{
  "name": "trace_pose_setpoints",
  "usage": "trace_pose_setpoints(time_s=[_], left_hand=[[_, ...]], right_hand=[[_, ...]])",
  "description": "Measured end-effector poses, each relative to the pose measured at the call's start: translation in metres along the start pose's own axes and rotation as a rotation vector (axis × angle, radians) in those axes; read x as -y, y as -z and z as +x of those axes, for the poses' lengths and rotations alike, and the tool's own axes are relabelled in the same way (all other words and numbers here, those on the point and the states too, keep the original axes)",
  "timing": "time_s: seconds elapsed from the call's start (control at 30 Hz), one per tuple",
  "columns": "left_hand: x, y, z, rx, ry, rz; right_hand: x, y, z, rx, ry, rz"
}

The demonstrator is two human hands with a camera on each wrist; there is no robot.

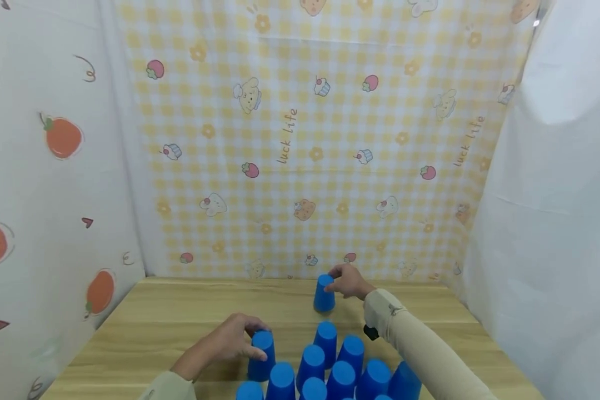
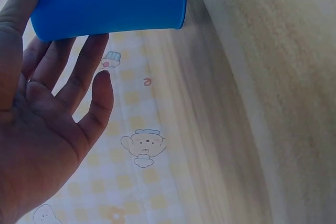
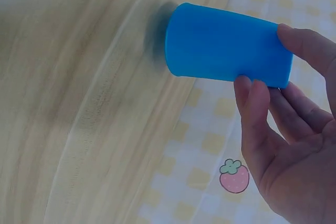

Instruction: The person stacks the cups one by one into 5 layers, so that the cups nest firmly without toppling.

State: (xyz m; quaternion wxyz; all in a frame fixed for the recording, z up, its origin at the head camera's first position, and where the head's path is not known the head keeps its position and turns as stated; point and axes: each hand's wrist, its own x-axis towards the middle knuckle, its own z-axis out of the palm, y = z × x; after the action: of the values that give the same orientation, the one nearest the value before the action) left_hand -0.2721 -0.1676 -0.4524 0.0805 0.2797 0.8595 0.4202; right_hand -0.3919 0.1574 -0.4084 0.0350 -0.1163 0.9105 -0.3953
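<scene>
My left hand (image 1: 235, 338) grips an upside-down blue cup (image 1: 260, 366) at the left of a cluster, thumb on the near side and fingers behind. In the left wrist view the thumb and fingertips lie along the sides of that blue cup (image 2: 113, 3). Farther back on the table, my right hand (image 1: 349, 281) pinches a second upside-down blue cup (image 1: 323, 299) near its narrow top. The right wrist view shows this blue cup (image 3: 226, 45) between thumb and fingertips, its wide rim close over the wood.
Several more upside-down blue cups (image 1: 341, 380) stand close together at the near edge of the wooden table (image 1: 205, 300), partly cut off by the frame. A small black object (image 1: 371, 332) shows under the right sleeve. A checked curtain (image 1: 330, 128) hangs behind, with white sheets at both sides.
</scene>
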Motion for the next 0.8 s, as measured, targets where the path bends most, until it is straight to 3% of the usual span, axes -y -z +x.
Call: trace_pose_setpoints(time_s=[0.37, 0.8], left_hand=[[0.001, 0.000, 0.001, 0.002, 0.004, 0.024], [0.012, -0.001, 0.002, 0.026, -0.069, -0.003]], right_hand=[[-0.001, -0.004, 0.005, 0.032, 0.007, 0.014], [-0.003, -0.005, 0.002, 0.042, 0.007, 0.016]])
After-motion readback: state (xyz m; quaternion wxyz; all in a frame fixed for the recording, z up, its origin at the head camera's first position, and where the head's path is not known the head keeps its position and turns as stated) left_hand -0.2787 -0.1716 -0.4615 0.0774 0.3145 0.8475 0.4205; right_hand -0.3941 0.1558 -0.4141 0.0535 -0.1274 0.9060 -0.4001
